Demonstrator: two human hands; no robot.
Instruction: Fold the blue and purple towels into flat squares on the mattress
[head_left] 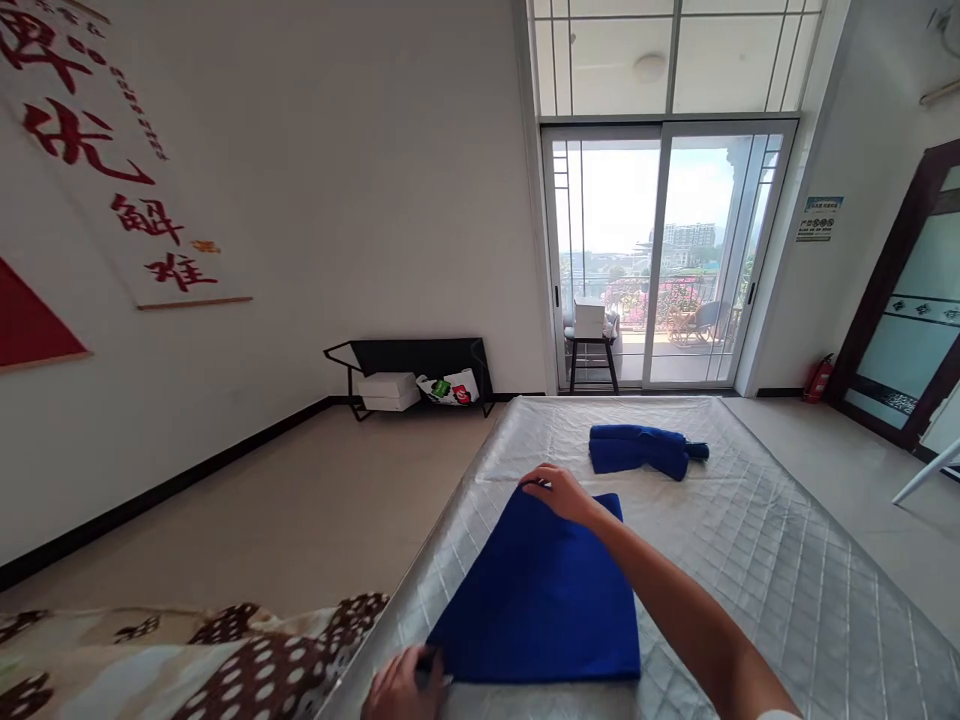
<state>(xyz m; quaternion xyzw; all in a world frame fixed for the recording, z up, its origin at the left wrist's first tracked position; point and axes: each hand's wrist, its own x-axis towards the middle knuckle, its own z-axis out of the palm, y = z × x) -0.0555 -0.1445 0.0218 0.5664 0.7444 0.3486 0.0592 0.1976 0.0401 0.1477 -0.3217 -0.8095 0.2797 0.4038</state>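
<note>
Head view: your right hand (553, 487) pinches flat blue cloth (536, 600) by its eleven o'clock edge, left hand (405, 685) at eight; quilted silver mattress (780, 560) opens at three.

Mattress (795, 580): one, silver-grey with a sheen, stitched in a diamond quilting, fine creases showing over the far end.
Blue cloth (540, 610): one piece, deep blue, spread on the near left part of the mattress; near edge nearly straight, near left corner close to the mattress's left border.
Blue bundle (637, 450): one, same deep blue, loosely gathered, lying crosswise toward the far end; narrow, darker tip at right.
Spacing: bundle beyond the cloth and to its right, quilting visible between them.
</note>
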